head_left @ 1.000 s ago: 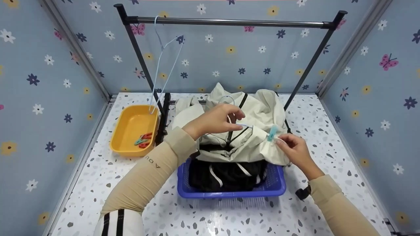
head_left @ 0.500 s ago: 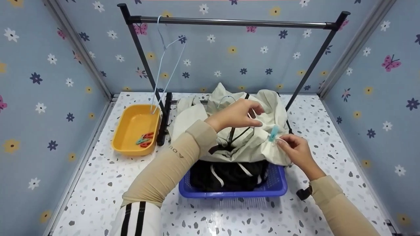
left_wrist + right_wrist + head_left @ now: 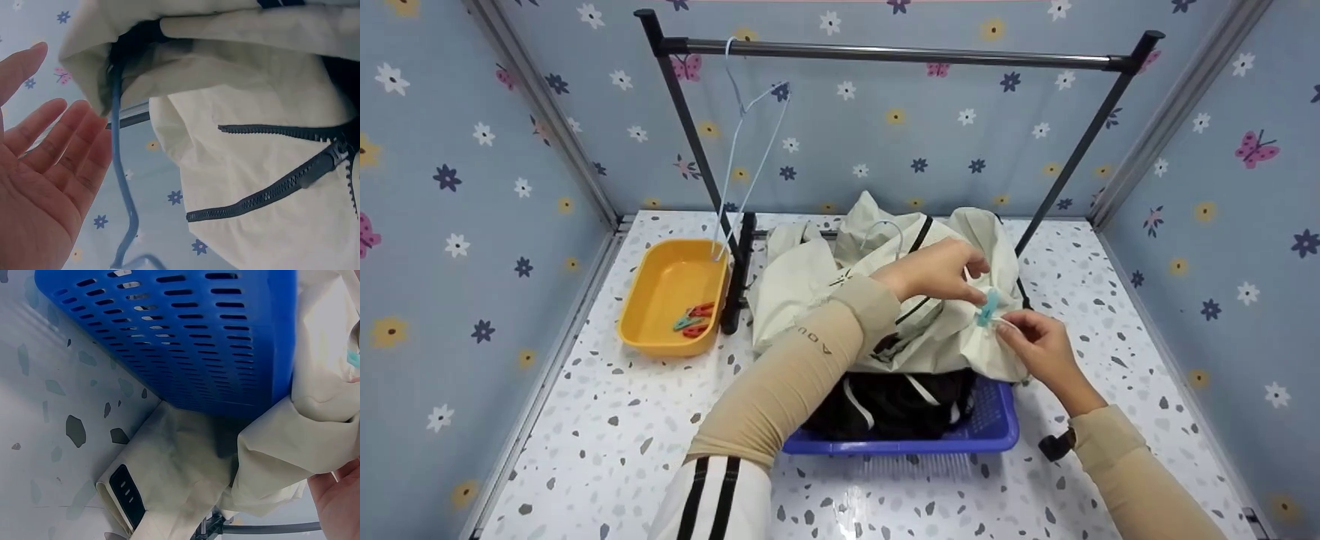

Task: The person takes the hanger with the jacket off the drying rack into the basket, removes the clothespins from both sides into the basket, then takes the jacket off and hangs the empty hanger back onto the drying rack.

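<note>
A cream jacket (image 3: 791, 289) with black zips lies bunched over the basket, and in the left wrist view its zipped front (image 3: 264, 163) hangs beside a blue hanger (image 3: 119, 163). The hanger's hook (image 3: 889, 225) pokes up through the jacket. A teal clothespin (image 3: 987, 309) is clipped on the jacket's right part. My left hand (image 3: 941, 270) hovers over the jacket, its thumb close to the clothespin; in the left wrist view its fingers (image 3: 56, 132) are relaxed and hold nothing. Just right of the clothespin, my right hand (image 3: 1041, 349) pinches the jacket's cloth between thumb and fingers.
A blue basket (image 3: 900, 448) with black clothing (image 3: 885, 409) stands under the jacket. At left is a yellow tub (image 3: 660, 289) with several clothespins (image 3: 695, 320). Another hanger (image 3: 735, 150) hangs from the black rack's bar (image 3: 885, 52) behind.
My left hand has let go of the hanger and moved right across the jacket to near the teal clothespin. The right hand keeps its pinch in about the same place.
</note>
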Demonstrator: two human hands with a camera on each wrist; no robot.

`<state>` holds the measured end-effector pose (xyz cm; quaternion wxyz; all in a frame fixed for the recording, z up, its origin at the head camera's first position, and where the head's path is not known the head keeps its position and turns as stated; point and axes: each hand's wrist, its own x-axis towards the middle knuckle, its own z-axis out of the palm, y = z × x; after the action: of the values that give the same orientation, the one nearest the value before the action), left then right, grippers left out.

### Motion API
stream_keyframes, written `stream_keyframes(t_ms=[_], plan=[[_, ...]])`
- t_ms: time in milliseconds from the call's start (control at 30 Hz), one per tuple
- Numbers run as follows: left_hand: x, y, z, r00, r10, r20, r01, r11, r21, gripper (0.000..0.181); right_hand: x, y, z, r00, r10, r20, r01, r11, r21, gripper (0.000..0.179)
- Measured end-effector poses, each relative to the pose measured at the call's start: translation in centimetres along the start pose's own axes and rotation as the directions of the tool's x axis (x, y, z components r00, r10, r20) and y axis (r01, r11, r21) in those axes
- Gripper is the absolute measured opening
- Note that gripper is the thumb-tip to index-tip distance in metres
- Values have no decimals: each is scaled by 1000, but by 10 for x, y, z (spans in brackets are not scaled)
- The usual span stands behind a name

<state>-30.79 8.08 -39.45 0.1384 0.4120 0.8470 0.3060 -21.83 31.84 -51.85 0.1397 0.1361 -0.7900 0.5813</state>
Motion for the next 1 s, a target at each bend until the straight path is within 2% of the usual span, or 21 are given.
stream_keyframes(t_ms=[133, 267, 467, 667, 833, 1000], plan=[[8, 1, 7, 999, -8, 36, 7, 999, 41, 49, -1, 0, 0, 1000, 1, 2, -1, 1000, 5, 4], [14, 2, 13, 998, -20, 64, 17, 999, 48, 50, -1, 1, 0, 1000, 13, -4, -13, 1000, -8, 4], [21, 0, 18, 997, -36, 66, 35, 999, 15, 46, 0, -1, 1, 1000, 19, -12, -20, 1000, -20, 4], [24, -5, 19, 997, -53, 53, 55, 997, -47, 31, 1, -2, 1, 1000, 23, -13, -23, 1000, -9, 4], [25, -10, 22, 998, -10, 61, 17, 994, -107, 28, 0, -2, 1, 1000, 17, -12, -17, 1000, -10, 5], [26, -13, 24, 996, 49, 71, -41, 993, -107, 22, 0, -1, 1, 1000, 11, -9, -11, 1000, -20, 5]])
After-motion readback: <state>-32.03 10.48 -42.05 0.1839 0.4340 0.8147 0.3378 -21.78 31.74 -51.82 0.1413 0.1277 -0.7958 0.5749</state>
